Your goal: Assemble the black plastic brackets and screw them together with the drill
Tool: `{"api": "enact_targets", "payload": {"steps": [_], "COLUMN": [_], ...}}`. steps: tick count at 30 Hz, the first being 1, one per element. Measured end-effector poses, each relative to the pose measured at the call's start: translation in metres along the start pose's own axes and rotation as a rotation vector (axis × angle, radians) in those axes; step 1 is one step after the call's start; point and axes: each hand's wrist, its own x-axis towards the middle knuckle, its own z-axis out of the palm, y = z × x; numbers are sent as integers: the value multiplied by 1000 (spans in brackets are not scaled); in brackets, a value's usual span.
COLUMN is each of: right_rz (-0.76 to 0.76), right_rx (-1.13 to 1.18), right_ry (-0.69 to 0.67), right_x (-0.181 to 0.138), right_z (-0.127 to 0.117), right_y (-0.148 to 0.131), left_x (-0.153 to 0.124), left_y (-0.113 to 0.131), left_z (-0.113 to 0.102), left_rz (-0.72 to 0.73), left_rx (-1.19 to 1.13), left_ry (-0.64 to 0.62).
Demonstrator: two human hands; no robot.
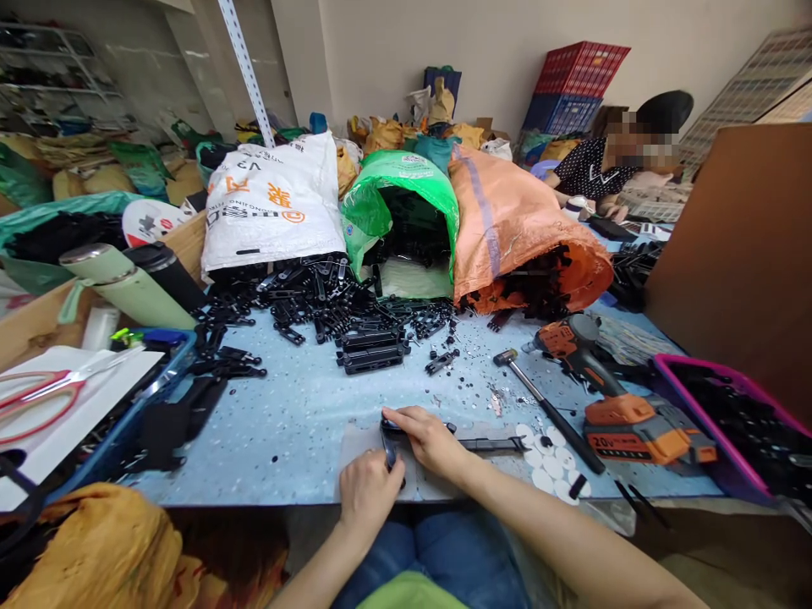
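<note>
My left hand [368,491] is closed round a small dark part [389,447] at the near edge of the blue speckled table [304,406]. My right hand [431,436] presses with curled fingers on a long black plastic strip [488,442] that lies on a grey mat [355,444]. The two parts meet between my hands. Several white round discs [545,457] lie just right of the strip.
An orange cordless drill [615,406] and a hammer [545,406] lie at the right, beside a pink bin [729,423] of black parts. Loose black parts [317,296] spill from white, green and orange sacks behind. Red scissors [38,393], bottles and a blue tray stand left. Another person sits far right.
</note>
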Motion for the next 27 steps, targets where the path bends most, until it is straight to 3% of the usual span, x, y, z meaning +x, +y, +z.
{"api": "enact_targets", "payload": {"steps": [4,16,19,23,25,27], "right_rz": [17,35,-26,42,42,7], "right_rx": [-82,-212,-253,-327,-366,-404], "right_ry": [-15,-23,41,145,120,59], "right_x": [-2,-4,-27,-73,-88,-95], "right_z": [1,-1,-16,-40,-46,-50], "right_y": [-5,-22,-23,-1,13,24], "left_x": [1,-3,0,19,32,44], "left_y": [-1,-4,-16,-30,-30,-27], "left_z": [-1,-3,-8,-10,-7,-4], "left_rz": [-38,45,215,665,888,1030], "left_rx": [15,36,2,21,61,112], "left_ry": [-18,-35,8,349,365,286]}}
